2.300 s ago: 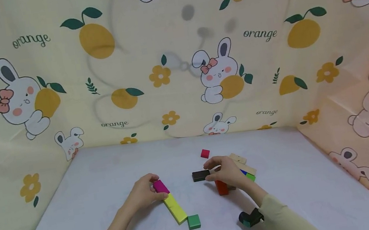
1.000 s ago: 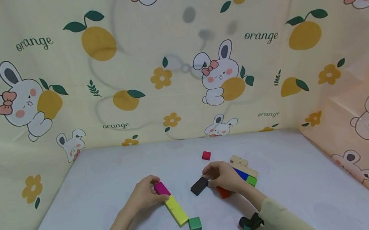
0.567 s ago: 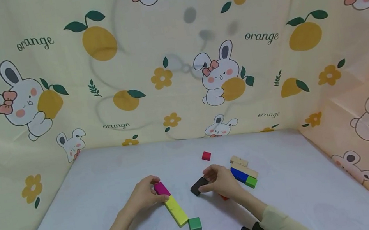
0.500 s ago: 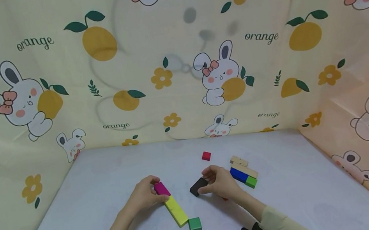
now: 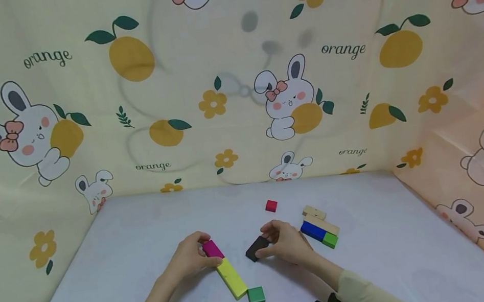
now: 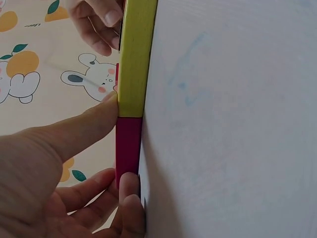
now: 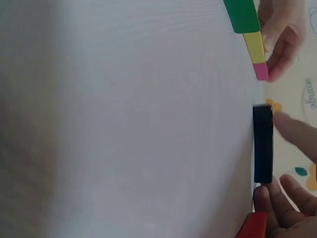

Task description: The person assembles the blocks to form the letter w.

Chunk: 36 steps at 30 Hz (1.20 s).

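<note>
My left hand (image 5: 187, 256) holds the magenta block (image 5: 212, 249), its thumb at the seam with the yellow block (image 5: 231, 279) and its fingers curled at the far end. These two lie end to end in a slanting line; in the left wrist view the seam between yellow and magenta (image 6: 129, 148) looks tight. A green block (image 5: 256, 296) sits at the yellow one's near end. To the right, my right hand (image 5: 288, 242) pinches a black block (image 5: 257, 248) between thumb and fingertips. The right wrist view shows a red block (image 7: 253, 225) under that hand, mostly hidden in the head view.
A small red cube (image 5: 271, 205) lies farther back on the white table (image 5: 140, 222). Beyond the right hand, plain wooden blocks (image 5: 321, 223) lie beside a blue block (image 5: 312, 231) and a light green block (image 5: 330, 239). Printed cloth (image 5: 227, 44) rises behind the table.
My right hand has drawn the black block left and nearer, turning it from crosswise to slanted. The blue block has come into fuller view. My left hand keeps its place on the magenta block.
</note>
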Available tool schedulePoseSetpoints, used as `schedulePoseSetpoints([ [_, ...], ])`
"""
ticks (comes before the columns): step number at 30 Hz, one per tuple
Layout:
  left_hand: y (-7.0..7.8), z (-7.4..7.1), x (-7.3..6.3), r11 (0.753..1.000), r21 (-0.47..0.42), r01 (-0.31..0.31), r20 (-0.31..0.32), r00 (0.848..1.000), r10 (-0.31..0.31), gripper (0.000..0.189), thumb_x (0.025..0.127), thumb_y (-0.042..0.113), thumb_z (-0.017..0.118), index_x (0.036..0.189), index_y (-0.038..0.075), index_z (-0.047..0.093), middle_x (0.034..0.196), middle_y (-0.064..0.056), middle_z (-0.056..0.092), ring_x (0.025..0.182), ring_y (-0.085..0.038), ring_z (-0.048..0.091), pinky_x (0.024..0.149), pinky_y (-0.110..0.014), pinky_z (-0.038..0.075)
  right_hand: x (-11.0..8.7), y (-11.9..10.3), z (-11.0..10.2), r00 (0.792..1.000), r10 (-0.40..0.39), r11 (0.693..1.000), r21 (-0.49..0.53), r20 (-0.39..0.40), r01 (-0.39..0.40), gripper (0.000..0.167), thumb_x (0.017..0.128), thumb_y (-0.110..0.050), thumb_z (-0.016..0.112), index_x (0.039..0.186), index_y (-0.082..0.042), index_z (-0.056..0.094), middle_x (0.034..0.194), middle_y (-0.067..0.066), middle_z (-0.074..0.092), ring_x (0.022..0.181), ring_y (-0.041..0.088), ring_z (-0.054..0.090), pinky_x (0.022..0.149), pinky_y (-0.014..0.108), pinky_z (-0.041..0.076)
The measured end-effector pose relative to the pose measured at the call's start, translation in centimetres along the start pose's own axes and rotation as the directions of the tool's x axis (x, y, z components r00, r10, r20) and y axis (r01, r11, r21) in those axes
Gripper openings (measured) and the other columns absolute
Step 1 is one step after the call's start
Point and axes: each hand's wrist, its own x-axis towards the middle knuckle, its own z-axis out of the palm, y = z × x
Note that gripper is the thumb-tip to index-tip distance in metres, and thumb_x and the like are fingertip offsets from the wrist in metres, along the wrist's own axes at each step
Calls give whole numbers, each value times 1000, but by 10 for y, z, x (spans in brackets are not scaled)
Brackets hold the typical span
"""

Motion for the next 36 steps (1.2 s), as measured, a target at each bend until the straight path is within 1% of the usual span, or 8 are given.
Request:
schedulePoseSetpoints([
  [5, -1, 0, -1, 1000, -4, -2, -2, 1000, 2, 62, 72, 18, 90, 122, -1, 59, 103, -8, 61, 78, -16, 55, 70, -31, 51, 1, -1, 2, 999, -17, 1000, 21, 32, 16, 56, 70, -32, 91, 114, -8, 64, 97, -2, 64, 89, 19, 57, 79, 33, 49],
  [10, -1, 0, -2, 1000, -6, 0, -3, 1000, 0, 61, 72, 18, 90, 122, -1, 60, 105, -9, 61, 78, -16, 55, 70, -31, 51, 6, -2, 1, 996, -9, 998, 69, 89, 3, 51, 72, -24, 90, 114, -8, 65, 101, -1, 65, 91, 22, 57, 78, 33, 50],
  [15, -2, 0, -3, 1000, -5, 3, -4, 1000, -3, 61, 72, 18, 90, 121, 0, 60, 106, -9, 61, 79, -17, 54, 70, -31, 51, 11, -1, -3, 985, -4, 993, 113, 170, -16, 49, 74, -14, 88, 116, -8, 65, 103, 0, 65, 92, 23, 57, 79, 34, 50],
  [19, -4, 0, -2, 1000, -4, 1, -2, 1000, -1, 61, 71, 19, 90, 121, 0, 60, 104, -8, 61, 79, -17, 54, 69, -31, 50, 12, 1, -7, 976, -29, 992, 127, 216, 2, 47, 74, -10, 87, 115, -6, 65, 101, 2, 65, 90, 23, 57, 79, 33, 51],
  [22, -6, 1, -1, 1000, -1, 3, -1, 1000, -3, 61, 71, 19, 90, 121, 0, 60, 104, -8, 61, 79, -17, 54, 69, -31, 50, 10, 2, -10, 970, -50, 991, 129, 240, 19, 45, 75, -9, 87, 115, -5, 65, 101, 3, 66, 92, 23, 58, 82, 35, 51],
  [28, -5, 1, 0, 1000, 0, -3, -3, 1000, 3, 62, 72, 20, 90, 122, 0, 60, 105, -8, 61, 80, -17, 54, 70, -31, 51, 2, 0, -16, 962, -58, 993, 110, 267, 29, 44, 75, -11, 87, 113, -7, 66, 102, 2, 66, 96, 23, 59, 89, 41, 49],
  [32, -4, 0, 0, 1000, -3, -8, -9, 1000, 7, 62, 72, 20, 90, 122, 0, 60, 106, -9, 61, 81, -18, 54, 71, -31, 51, -6, -1, -20, 953, -70, 995, 95, 295, 43, 42, 76, -12, 87, 112, -9, 66, 102, 1, 66, 95, 22, 59, 88, 40, 50],
  [36, -2, 0, 0, 1000, -2, -1, -12, 1000, 1, 61, 72, 20, 90, 122, 1, 60, 107, -9, 61, 81, -18, 54, 71, -31, 51, -12, 1, -22, 939, -96, 994, 88, 331, 71, 41, 76, -13, 86, 112, -10, 66, 102, 0, 66, 94, 21, 60, 85, 37, 50],
])
